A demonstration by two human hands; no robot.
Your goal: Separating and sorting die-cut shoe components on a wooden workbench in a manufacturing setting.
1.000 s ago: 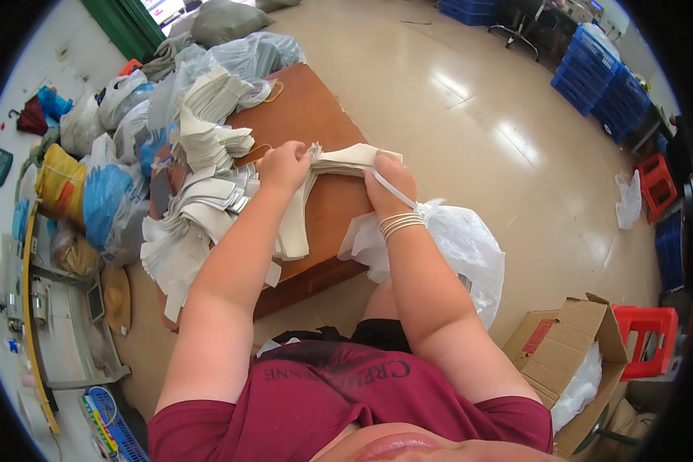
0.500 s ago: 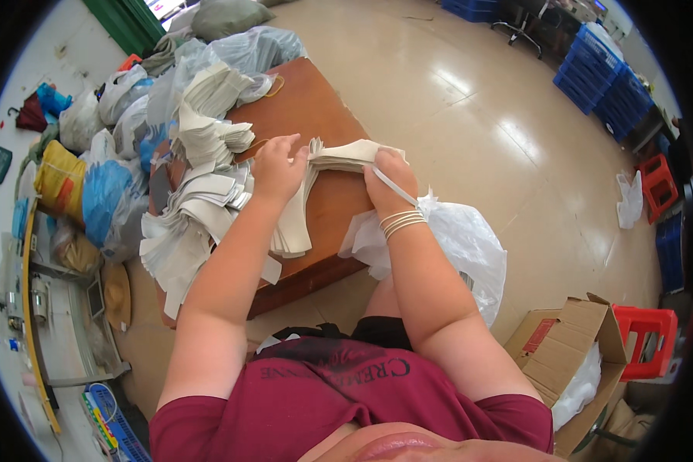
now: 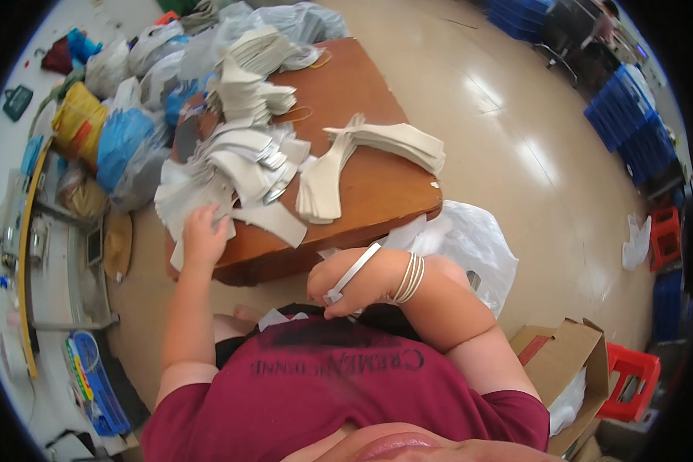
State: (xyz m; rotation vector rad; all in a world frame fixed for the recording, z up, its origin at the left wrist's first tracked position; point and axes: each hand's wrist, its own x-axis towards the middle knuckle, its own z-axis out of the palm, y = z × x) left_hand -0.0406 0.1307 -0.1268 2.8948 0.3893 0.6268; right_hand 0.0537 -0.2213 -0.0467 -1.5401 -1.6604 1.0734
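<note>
My left hand [image 3: 206,235] rests at the near edge of a loose heap of cream, curved flat pieces [image 3: 235,165], fingers a little apart and touching them. Close to my lap, my right hand [image 3: 358,281] is curled closed; its palm side is hidden, so what it holds cannot be made out. A thin white strip [image 3: 354,269] with a small pale block at one end crosses the back of that hand. Several pale bands [image 3: 410,279] circle my right wrist. Two stacks of the cream pieces [image 3: 323,185] lie crossed at one end on the brown wooden table [image 3: 377,192].
More stacked cream pieces [image 3: 254,85] stand at the table's far left, with filled plastic bags [image 3: 162,77] behind. A white plastic bag [image 3: 477,239] hangs by the right table edge. An opened cardboard box [image 3: 562,354] and a red stool [image 3: 631,381] stand at lower right.
Both hands have left the crossed stacks, which now lie on the table. My left hand moved left and nearer to the loose heap; my right hand drew back toward my lap.
</note>
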